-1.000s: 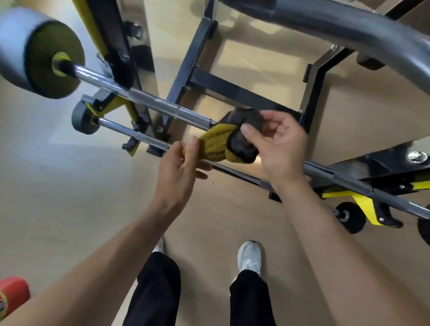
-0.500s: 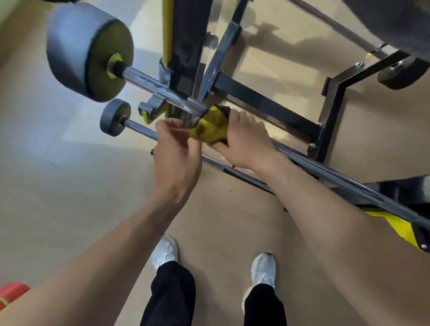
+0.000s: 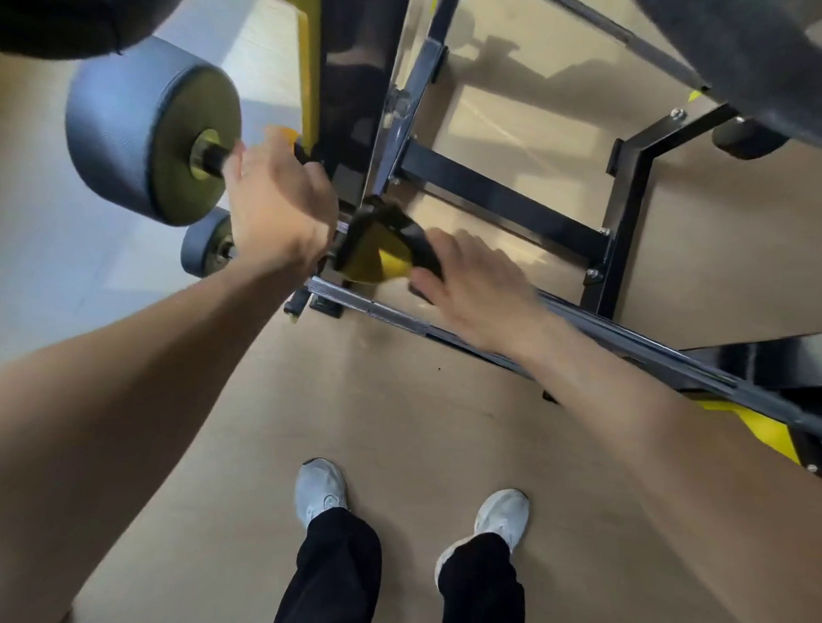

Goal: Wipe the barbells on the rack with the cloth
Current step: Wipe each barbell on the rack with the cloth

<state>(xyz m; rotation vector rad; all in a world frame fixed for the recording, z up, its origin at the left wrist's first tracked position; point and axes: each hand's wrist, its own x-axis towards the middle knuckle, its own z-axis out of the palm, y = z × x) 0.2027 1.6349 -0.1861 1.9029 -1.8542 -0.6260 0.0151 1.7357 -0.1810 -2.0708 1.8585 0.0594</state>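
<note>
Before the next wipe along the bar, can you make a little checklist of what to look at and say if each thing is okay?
1. Cloth on the bar: ok. The yellow and black cloth sits against the upper barbell, near the rack upright.
2. Right hand on the cloth: ok. The right hand grips its black end, though the picture is blurred.
3. Left hand steadying the bar: cannot tell. The left hand covers the bar beside the big weight; its fingers are hidden.
4. Room to wipe: ok. The lower barbell shaft is bare toward the right.
5. Feet clear: ok. Both shoes stand on the floor, back from the rack.
</note>
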